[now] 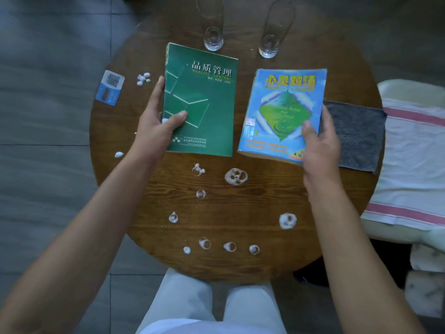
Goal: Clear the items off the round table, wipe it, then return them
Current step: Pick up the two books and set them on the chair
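Plainly, both books are being taken up at once, one per hand, which suits a first step of clearing the round wooden surface [240, 213] before any wiping. The left hand [156, 124] grasps the green book [204, 92] at its left edge, thumb pressed on the cover and fingers [157, 88] reaching along the spine side; the right hand [317, 145] grasps the blue book [284, 104] at its lower right corner, thumb on top and fingers tucked round the edge. Whether either book has left the wood I cannot tell. The grey cloth [356, 133] lies just beside the blue book at the right rim, probably kept within reach for the wipe. Two glasses [213, 39] stand at the far side, and a small blue card [110, 88] sits at the left rim, so those are yet to go. White foam blobs [236, 176] dot the near half, likely cleaner waiting to be spread.
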A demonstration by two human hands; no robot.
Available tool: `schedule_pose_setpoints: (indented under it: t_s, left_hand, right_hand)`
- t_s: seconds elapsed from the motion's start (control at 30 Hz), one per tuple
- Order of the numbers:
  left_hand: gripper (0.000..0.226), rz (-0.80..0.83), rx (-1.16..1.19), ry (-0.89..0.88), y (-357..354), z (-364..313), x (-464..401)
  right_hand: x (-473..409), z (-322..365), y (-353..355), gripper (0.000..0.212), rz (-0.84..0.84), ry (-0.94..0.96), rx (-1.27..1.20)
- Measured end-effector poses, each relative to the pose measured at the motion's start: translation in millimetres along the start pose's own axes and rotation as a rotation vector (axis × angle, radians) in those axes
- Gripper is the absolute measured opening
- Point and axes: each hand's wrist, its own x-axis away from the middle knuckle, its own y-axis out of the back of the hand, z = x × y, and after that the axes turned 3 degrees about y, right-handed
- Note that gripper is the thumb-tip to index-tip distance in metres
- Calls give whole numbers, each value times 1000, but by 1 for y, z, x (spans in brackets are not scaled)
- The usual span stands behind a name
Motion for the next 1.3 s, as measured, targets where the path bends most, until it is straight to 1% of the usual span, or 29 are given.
schedule_pose_setpoints:
  t_s: [0.07,0.23,0.37,0.43,0.57,0.73,0.87,0.97,1.1,1.3]
  left_hand:
    - [83,3,14,-40,-4,1,27]
    - [81,-21,114,-64,-29,9,101]
    - [79,-64,171,-54,-41,8,171]
    - [78,-47,198,-40,-38,2,205]
    - [75,-37,204,-91,-28,-10,252]
    - [76,31,236,-107,-20,-20,281]
    - [76,106,243,-145,-15,-30,301]
    - [76,184,225,-164,-16,-40,311]
    - [76,270,225,-194,-38,-59,328]
    - [77,395,210,-210,-89,-77,357]
  right_hand:
    - [24,-3,20,47,10,-60,-109]
    - [71,-7,67,46,88,-63,-211]
    - [106,19,111,47,88,-59,-250]
    - [127,35,128,44,81,-43,-266]
    - [168,61,145,47,41,39,-248]
    - [231,89,168,43,-3,127,-273]
    - [277,98,185,44,-112,172,-332]
    - [305,106,198,45,-142,203,-344]
    - [334,119,219,45,-229,274,-352]
    - [366,126,267,44,-332,310,-402]
